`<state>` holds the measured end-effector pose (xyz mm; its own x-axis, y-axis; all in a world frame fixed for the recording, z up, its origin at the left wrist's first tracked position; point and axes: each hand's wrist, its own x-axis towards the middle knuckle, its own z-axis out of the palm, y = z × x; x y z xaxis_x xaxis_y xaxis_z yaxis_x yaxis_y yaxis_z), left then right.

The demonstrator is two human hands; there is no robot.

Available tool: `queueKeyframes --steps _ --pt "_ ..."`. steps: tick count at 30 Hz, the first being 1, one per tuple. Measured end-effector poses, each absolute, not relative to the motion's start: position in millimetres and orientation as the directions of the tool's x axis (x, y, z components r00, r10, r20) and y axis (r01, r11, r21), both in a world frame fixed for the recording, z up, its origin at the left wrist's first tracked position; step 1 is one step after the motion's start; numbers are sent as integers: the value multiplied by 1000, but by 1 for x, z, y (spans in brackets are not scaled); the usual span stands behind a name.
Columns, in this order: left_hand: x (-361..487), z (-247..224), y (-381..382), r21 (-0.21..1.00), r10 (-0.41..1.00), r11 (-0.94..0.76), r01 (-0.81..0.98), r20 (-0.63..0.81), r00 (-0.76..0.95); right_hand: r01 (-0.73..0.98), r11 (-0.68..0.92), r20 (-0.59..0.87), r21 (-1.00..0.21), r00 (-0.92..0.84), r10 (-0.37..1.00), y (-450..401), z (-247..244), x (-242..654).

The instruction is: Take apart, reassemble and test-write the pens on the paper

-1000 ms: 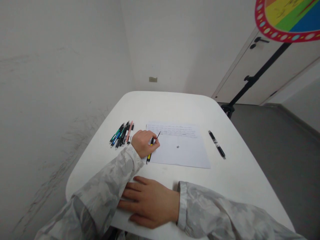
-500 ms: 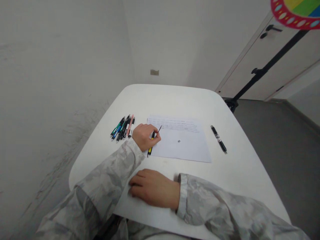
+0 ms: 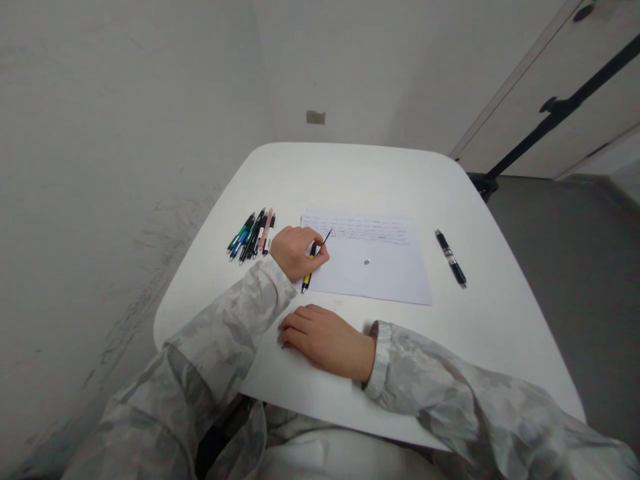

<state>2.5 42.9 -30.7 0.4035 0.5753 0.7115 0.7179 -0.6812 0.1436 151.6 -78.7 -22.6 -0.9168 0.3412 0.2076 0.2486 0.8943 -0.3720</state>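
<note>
My left hand (image 3: 299, 253) is closed at the left edge of the paper. Between its thumb and index finger sticks out a thin, dark pen refill (image 3: 327, 235), pointing up and right. Partly under that hand lies a yellow and black pen (image 3: 306, 281). My right hand (image 3: 326, 341) rests near the table's front edge with its fingers curled downward. A tiny dark tip shows by its fingertips; what they hold is hidden. On the white paper (image 3: 395, 283), which has lines of handwriting at the top, sits a small greyish piece (image 3: 367, 262).
Several pens (image 3: 250, 237) lie bunched on the left side of the white table (image 3: 350, 177). One black pen (image 3: 451, 259) lies alone to the right of the paper. A wall stands close on the left, and a dark pole (image 3: 545, 123) leans beyond the right corner.
The camera view has tilted down, so the table sits higher in the picture. My left hand keeps its grip on the refill, and my right hand has shifted slightly on the table.
</note>
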Motion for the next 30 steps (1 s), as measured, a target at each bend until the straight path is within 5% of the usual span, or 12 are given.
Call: queueKeyframes --steps 10,17,23,30 --pt "3 -28 40 135 545 -696 705 738 397 236 844 417 -482 -785 458 -68 -27 172" --pt "1 -23 37 37 436 -776 629 752 494 316 760 659 -568 -380 650 -48 -15 232" --pt "-1 -22 35 7 317 -902 432 690 651 541 590 657 -599 -88 748 -32 -16 279" --pt "-3 -28 32 5 315 -922 388 590 743 546 595 621 -590 -165 766 -23 -24 282"
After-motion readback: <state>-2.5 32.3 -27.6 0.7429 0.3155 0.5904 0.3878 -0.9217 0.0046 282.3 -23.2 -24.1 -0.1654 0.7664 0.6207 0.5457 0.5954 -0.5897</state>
